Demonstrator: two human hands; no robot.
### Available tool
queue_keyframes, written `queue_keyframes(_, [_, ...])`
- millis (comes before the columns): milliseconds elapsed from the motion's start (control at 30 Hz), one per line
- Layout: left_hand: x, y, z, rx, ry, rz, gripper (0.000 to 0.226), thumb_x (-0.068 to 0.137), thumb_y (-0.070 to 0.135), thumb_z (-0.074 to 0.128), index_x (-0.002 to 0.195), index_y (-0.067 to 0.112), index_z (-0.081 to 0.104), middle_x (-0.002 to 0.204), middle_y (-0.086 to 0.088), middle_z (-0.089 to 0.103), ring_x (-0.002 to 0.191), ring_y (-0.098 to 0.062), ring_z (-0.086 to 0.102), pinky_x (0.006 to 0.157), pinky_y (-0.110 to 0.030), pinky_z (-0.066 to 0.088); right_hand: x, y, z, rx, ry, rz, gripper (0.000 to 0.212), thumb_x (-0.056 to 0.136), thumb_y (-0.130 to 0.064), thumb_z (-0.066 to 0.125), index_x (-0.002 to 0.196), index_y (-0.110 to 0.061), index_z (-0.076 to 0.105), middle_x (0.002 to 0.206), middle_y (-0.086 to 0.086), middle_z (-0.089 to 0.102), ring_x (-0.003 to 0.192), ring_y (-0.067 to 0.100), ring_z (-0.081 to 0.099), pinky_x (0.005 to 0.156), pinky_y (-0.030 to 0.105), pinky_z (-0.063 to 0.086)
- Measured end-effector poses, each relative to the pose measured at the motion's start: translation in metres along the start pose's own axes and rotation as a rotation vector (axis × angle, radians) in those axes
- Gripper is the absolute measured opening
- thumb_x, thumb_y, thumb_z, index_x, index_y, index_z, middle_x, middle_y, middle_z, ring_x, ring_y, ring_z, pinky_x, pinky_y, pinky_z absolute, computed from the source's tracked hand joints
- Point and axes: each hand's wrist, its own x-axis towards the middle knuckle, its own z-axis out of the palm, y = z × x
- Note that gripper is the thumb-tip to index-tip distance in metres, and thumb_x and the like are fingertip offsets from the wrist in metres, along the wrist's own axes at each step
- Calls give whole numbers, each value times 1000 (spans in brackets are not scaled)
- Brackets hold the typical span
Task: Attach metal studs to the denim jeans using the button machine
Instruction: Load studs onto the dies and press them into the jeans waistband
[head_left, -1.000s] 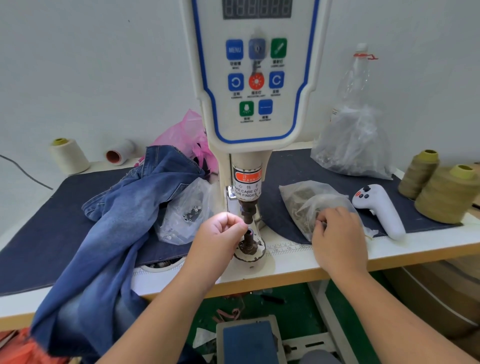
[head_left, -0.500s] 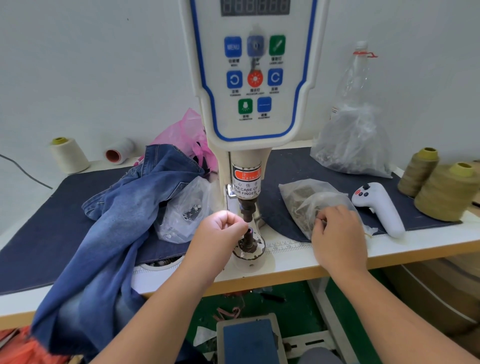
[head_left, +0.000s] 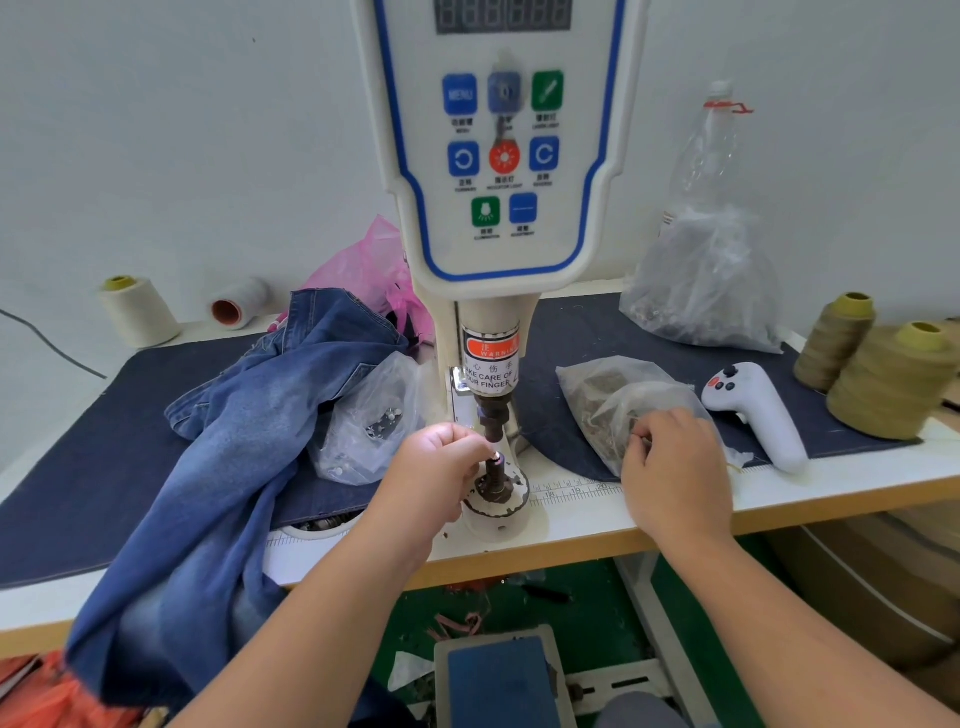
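Left hand: your left hand (head_left: 434, 467) is curled, fingertips pinching a small metal stud (head_left: 497, 458) right at the top of the lower die (head_left: 494, 480) of the button machine (head_left: 498, 218).
Right hand: your right hand (head_left: 675, 467) rests on the clear bag of studs (head_left: 613, 400) to the right of the machine, fingers bent and picking at the bag's mouth; whether they hold a stud, you cannot tell.
Machine head: the upper punch (head_left: 492, 415) stands just above the pinched stud, under a warning label.
Jeans: the denim jeans (head_left: 228, 447) lie bunched on the left of the table (head_left: 597, 525), draping over its near edge, apart from the die.
Left bag: a second clear bag (head_left: 363, 421) lies between the jeans and the machine column.
Right side: a white handheld controller (head_left: 758, 410) lies just right of the stud bag; two olive thread cones (head_left: 883, 374) stand further right.
Far left: a cream thread cone (head_left: 139, 310) stands by the wall.
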Motion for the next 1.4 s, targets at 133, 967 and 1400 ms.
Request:
queue_keyframes(133, [2, -2, -2, -4, -16, 4, 32, 88, 13, 59, 59, 26, 60, 56, 4, 42, 44, -8, 32, 40, -19, 27, -1, -1, -1, 6, 0, 6, 10, 93, -13, 56, 86, -13, 64, 85, -1, 53, 87, 19, 46, 75, 37, 45])
queue_keyframes(967, [8, -43, -27, 318, 275, 305, 18, 88, 13, 62, 73, 23, 60, 51, 11, 48, 47, -2, 41, 48, -12, 38, -26, -35, -22, 611, 93, 62, 18, 88, -8, 67, 83, -26, 67, 77, -14, 64, 75, 3, 59, 67, 11, 42])
queue_keyframes(1400, [8, -45, -29, 291, 262, 320, 16, 88, 14, 63, 74, 22, 61, 52, 10, 49, 48, -3, 41, 47, -12, 38, -45, -87, -27, 1278, -454, 531, 24, 90, 2, 61, 84, -17, 75, 68, 7, 69, 53, 11, 57, 51, 25, 47])
